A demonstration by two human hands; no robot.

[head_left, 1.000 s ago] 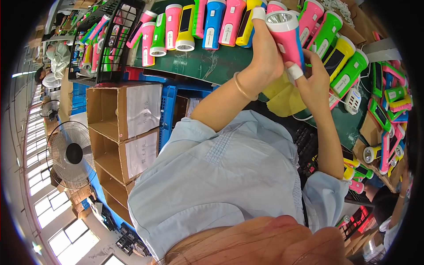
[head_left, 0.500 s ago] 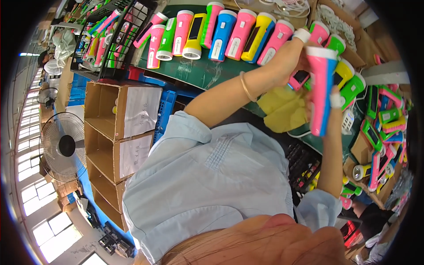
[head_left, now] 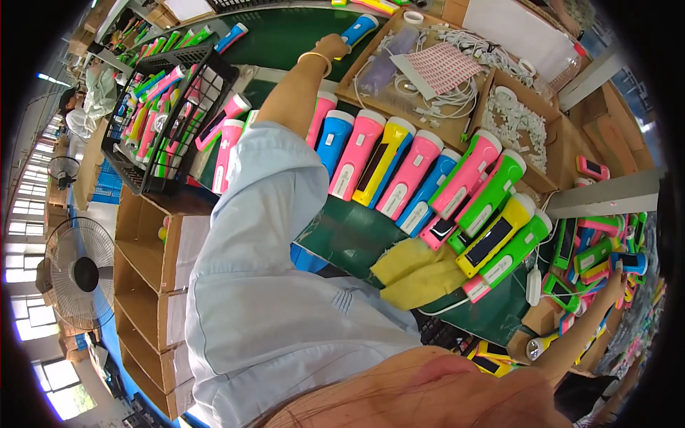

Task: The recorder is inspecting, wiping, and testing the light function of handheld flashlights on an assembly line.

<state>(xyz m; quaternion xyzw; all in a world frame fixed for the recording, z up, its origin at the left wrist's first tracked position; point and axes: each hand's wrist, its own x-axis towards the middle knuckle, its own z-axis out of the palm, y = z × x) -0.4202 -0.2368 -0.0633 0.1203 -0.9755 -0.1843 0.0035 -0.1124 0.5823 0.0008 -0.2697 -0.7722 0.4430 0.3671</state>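
My left hand (head_left: 332, 47), with a thin bangle on the wrist, is stretched far out over the green belt (head_left: 285, 43) and closes on a blue flashlight (head_left: 359, 30) lying there. My right hand (head_left: 612, 284) reaches to the right edge, into a heap of small coloured flashlight parts (head_left: 592, 253); its fingers are too small to read. Between the arms a row of pink, blue, yellow and green flashlights (head_left: 421, 178) lies side by side on the belt. A yellow cloth (head_left: 417, 271) sits at the row's near end.
A black wire basket (head_left: 168, 114) full of flashlights stands at the left. Cardboard trays (head_left: 428, 78) with white cables and small white parts lie beyond the row. Open cartons (head_left: 143, 242) and a floor fan (head_left: 85, 274) are at lower left. Another person (head_left: 89, 100) works farther off.
The pink flashlight held up in both hands is no longer held. My left hand has stretched out to the blue flashlight on the belt, and my right hand has swung to the parts heap.
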